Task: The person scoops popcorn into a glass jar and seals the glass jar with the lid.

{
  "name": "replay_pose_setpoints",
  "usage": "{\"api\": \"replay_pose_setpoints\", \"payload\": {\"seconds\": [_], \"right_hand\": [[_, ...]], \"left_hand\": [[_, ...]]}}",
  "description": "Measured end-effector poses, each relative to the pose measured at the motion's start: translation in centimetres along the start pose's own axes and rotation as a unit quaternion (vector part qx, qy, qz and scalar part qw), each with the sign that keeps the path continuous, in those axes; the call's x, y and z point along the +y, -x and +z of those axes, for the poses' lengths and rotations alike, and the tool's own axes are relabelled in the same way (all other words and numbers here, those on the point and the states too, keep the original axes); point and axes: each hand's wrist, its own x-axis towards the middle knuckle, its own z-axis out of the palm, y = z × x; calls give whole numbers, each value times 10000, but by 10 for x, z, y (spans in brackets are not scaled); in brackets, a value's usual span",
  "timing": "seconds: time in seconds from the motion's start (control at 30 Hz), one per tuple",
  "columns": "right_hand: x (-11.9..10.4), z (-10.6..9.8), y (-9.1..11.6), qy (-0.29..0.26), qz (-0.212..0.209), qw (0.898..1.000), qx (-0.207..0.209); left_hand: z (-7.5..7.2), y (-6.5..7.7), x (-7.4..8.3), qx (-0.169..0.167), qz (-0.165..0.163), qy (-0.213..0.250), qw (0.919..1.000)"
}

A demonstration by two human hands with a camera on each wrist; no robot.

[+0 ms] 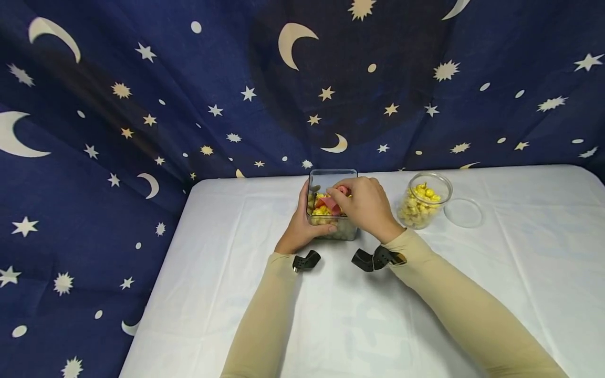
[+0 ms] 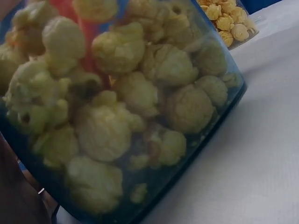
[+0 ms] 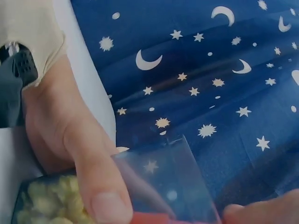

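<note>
My left hand (image 1: 304, 223) grips a clear square container (image 1: 333, 231) from its left side, thumb across the front. Yellow popcorn (image 2: 105, 126) fills its lower part and shows through the wall in the left wrist view. Over the opening, my right hand (image 1: 366, 205) holds a red scoop (image 1: 332, 206), its curved part down at the popcorn inside the container. The right fingers hide some of the scoop. Only a red strip of it appears at the bottom of the right wrist view, between the left thumb (image 3: 110, 205) and a right fingertip (image 3: 261, 212).
Right of the container stands a round clear jar (image 1: 420, 218) with yellow popcorn, its top uncovered. A clear round lid (image 1: 463, 213) lies beside it on the white-covered table (image 1: 227, 294). A dark blue curtain (image 1: 212, 63) with moons and stars hangs behind the table.
</note>
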Motion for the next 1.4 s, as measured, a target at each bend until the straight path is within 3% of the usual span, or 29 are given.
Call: {"api": "replay_pose_setpoints", "payload": {"seconds": [0.2, 0.4, 0.57, 0.7, 0.97, 1.23, 1.4], "right_hand": [[5, 2, 3, -271, 271, 9969, 682], [4, 4, 4, -362, 299, 9963, 726], [8, -3, 2, -708, 863, 9918, 625], [13, -7, 1, -912, 1285, 9838, 859], [12, -2, 5, -958, 963, 9890, 584], [18, -5, 7, -1465, 1851, 9670, 959], [20, -7, 7, -1788, 2275, 9514, 1058]], "left_hand": [[2, 0, -3, 166, 70, -4, 9998], [1, 0, -3, 85, 57, 39, 9999], [0, 0, -3, 38, 102, -2, 9999], [1, -2, -4, 54, 104, -23, 9999], [3, -1, -7, 166, 140, -14, 9998], [1, 0, -3, 1, 67, 114, 9999], [1, 4, 18, -80, -6, 197, 9998]]}}
